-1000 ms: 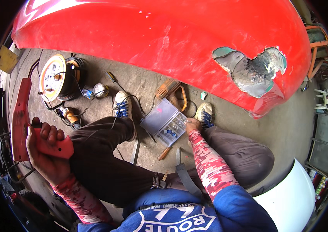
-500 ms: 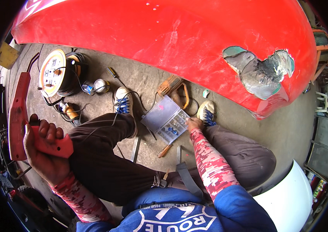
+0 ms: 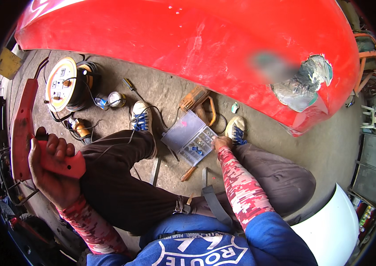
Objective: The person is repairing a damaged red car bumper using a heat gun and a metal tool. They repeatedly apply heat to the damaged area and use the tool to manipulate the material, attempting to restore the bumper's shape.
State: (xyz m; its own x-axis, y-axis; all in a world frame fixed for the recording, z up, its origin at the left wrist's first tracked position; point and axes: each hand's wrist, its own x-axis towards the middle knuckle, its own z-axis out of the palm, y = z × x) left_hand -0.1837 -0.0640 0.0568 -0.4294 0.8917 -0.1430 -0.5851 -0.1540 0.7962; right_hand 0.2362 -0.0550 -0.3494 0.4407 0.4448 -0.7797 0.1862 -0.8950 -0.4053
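My left hand (image 3: 55, 179) is wrapped round a bent red panel piece (image 3: 23, 128) with small holes, held up at the left beside my knee. Between my feet lies a clear plastic organizer box (image 3: 180, 134) with its lid folded back. Small hardware and some blue pieces sit in its compartments. At the box's right edge my right hand (image 3: 222, 142) is closed on the rim; its fingertips are partly hidden. Close below the box is a screwdriver (image 3: 189, 173) with a wooden-looking handle. An orange-brown power tool (image 3: 194, 98) rests just beyond the lid.
A large red body panel (image 3: 161, 40) with a broken, patched area (image 3: 301, 99) spans the far side. To the left stand a cable reel (image 3: 62, 84), a can (image 3: 116, 99) and another corded tool (image 3: 81, 128). Cords cross the concrete floor. A white curved panel (image 3: 329, 226) lies at right.
My left hand and the red piece have shifted very slightly. My right hand stays at the box's edge, and the box has hardly moved.
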